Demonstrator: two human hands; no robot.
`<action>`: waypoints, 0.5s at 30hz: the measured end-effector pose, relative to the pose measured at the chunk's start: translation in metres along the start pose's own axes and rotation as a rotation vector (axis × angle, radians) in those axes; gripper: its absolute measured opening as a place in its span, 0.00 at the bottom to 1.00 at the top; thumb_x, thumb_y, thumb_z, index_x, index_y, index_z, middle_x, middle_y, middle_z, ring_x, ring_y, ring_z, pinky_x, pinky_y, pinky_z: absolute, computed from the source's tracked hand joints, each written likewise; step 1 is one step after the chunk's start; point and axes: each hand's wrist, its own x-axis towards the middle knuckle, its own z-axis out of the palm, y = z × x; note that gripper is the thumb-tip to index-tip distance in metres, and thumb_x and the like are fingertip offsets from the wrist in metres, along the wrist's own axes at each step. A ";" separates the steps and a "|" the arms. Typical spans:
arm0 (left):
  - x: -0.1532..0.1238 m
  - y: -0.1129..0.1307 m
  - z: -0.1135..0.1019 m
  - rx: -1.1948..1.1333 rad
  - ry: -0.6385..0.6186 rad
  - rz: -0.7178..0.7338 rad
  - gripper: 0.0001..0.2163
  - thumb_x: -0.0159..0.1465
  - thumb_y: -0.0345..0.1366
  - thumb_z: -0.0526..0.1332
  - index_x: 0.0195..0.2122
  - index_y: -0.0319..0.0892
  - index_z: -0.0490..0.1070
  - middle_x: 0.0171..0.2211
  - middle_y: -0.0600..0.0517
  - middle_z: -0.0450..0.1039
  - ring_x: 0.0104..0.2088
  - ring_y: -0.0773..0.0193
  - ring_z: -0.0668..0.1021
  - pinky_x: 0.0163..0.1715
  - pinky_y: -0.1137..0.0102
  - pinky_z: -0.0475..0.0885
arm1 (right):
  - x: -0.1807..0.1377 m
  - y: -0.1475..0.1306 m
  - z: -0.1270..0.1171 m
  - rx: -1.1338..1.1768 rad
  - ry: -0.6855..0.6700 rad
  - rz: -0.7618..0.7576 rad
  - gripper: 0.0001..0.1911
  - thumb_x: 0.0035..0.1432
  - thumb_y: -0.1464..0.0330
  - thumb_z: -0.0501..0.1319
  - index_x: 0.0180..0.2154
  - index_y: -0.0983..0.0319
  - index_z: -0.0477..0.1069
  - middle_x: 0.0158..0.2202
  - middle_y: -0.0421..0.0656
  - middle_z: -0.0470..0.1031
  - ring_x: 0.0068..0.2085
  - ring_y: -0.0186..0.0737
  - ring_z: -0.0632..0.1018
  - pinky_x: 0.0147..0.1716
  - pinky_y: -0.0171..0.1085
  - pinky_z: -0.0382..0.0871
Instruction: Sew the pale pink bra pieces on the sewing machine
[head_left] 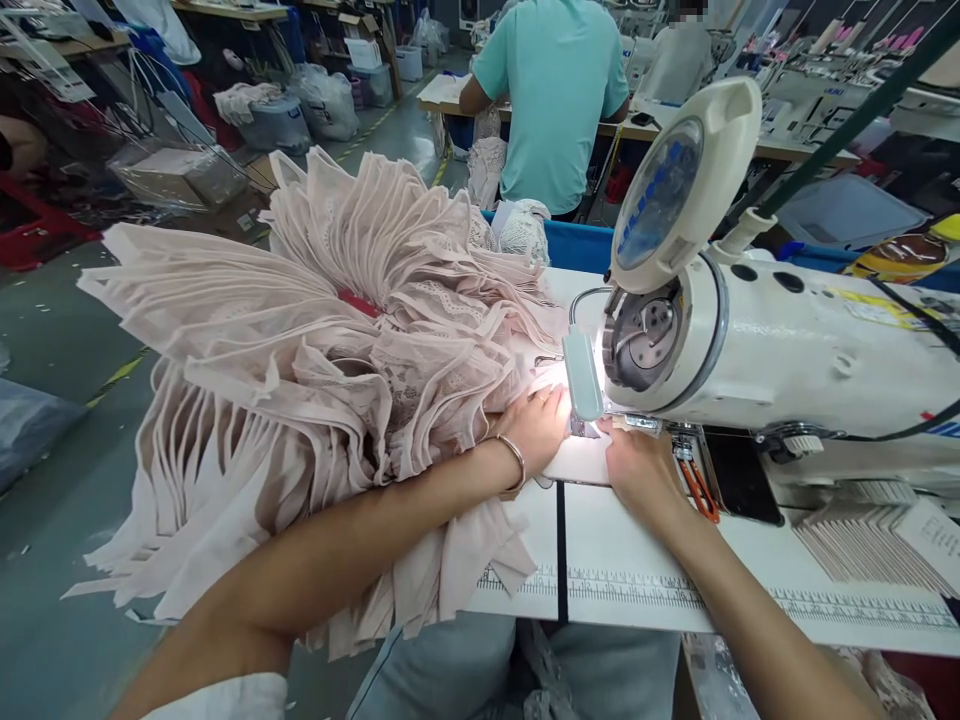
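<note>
A big heap of pale pink lace fabric pieces (pixel 315 380) lies on the left of the white sewing table (pixel 622 570), spilling over its edge. My left hand (pixel 536 425), with a bracelet on the wrist, lies flat on the pink fabric just left of the needle area, fingers stretched out. My right hand (pixel 637 465) rests on the table just right of the needle, fingers pressed down on the fabric piece under the white sewing machine (pixel 787 350). A small lamp (pixel 581 375) lights the spot between both hands.
Orange-handled snips (pixel 697 485) lie right of my right hand. A stack of small labels (pixel 862 540) sits at the far right. A ruler strip (pixel 675 590) runs along the table front. A person in a teal shirt (pixel 555 100) works at another table behind.
</note>
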 end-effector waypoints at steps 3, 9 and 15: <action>0.006 -0.010 0.003 -0.111 -0.014 -0.020 0.12 0.69 0.38 0.52 0.46 0.40 0.70 0.45 0.47 0.76 0.55 0.53 0.71 0.66 0.47 0.43 | -0.005 0.005 0.000 0.085 0.035 -0.066 0.21 0.58 0.79 0.47 0.43 0.58 0.75 0.37 0.47 0.80 0.37 0.46 0.76 0.38 0.43 0.70; 0.006 -0.014 0.010 -0.100 0.003 0.007 0.13 0.68 0.39 0.51 0.45 0.39 0.71 0.45 0.47 0.76 0.55 0.52 0.70 0.67 0.50 0.40 | -0.012 0.004 0.002 0.019 0.110 -0.101 0.25 0.57 0.79 0.50 0.51 0.56 0.72 0.37 0.47 0.79 0.37 0.47 0.76 0.38 0.45 0.73; 0.006 -0.012 0.009 -0.084 0.015 0.018 0.11 0.68 0.37 0.51 0.43 0.41 0.71 0.44 0.48 0.76 0.54 0.53 0.71 0.66 0.48 0.43 | -0.012 0.003 -0.001 0.098 0.151 -0.146 0.26 0.58 0.81 0.49 0.53 0.58 0.73 0.44 0.47 0.79 0.47 0.47 0.77 0.48 0.46 0.74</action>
